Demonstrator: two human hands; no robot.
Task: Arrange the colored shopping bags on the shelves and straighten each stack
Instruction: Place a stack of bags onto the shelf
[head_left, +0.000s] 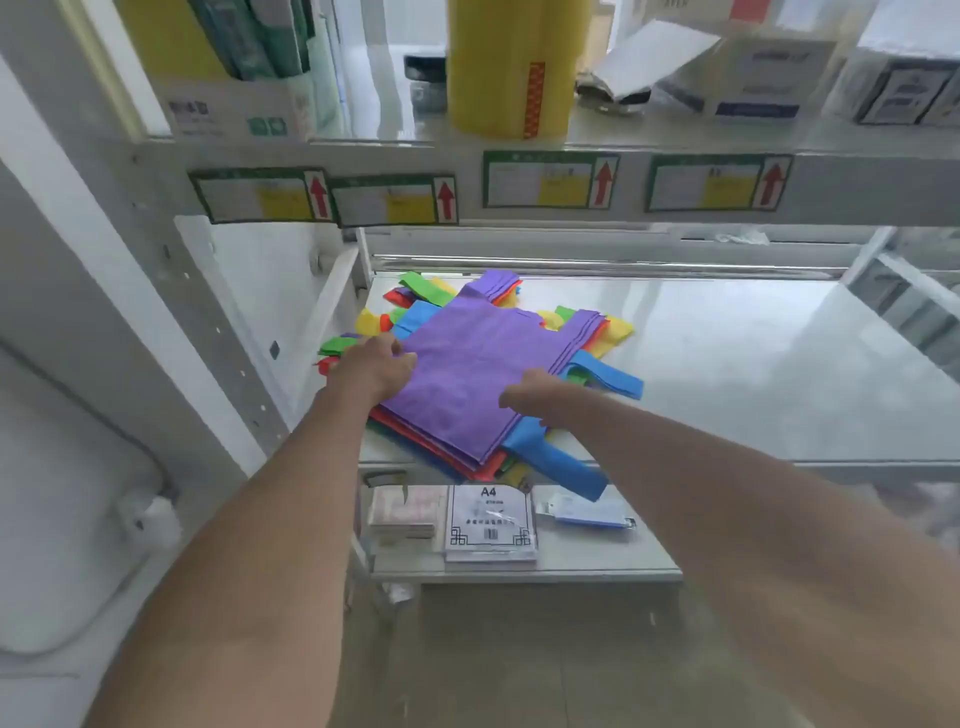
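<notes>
A loose pile of colored shopping bags lies at the left end of the middle shelf (727, 364). Purple bags (478, 358) are on top, with red, blue (561, 462), yellow (618, 327) and green (426, 288) bags sticking out crookedly beneath. My left hand (371, 364) grips the left edge of the purple stack, fingers curled over it. My right hand (527, 397) holds the stack's right side near the front, thumb on top of the purple bags and fingers tucked under. A blue bag hangs over the shelf's front edge.
The upper shelf carries a yellow roll (511, 67), boxes (753, 78) and green-bordered labels (550, 179) on its front rail. The lower shelf holds an A4 paper pack (491, 522), a bundle of notes (402, 512) and a small packet (587, 512). A white upright (208, 312) stands at left.
</notes>
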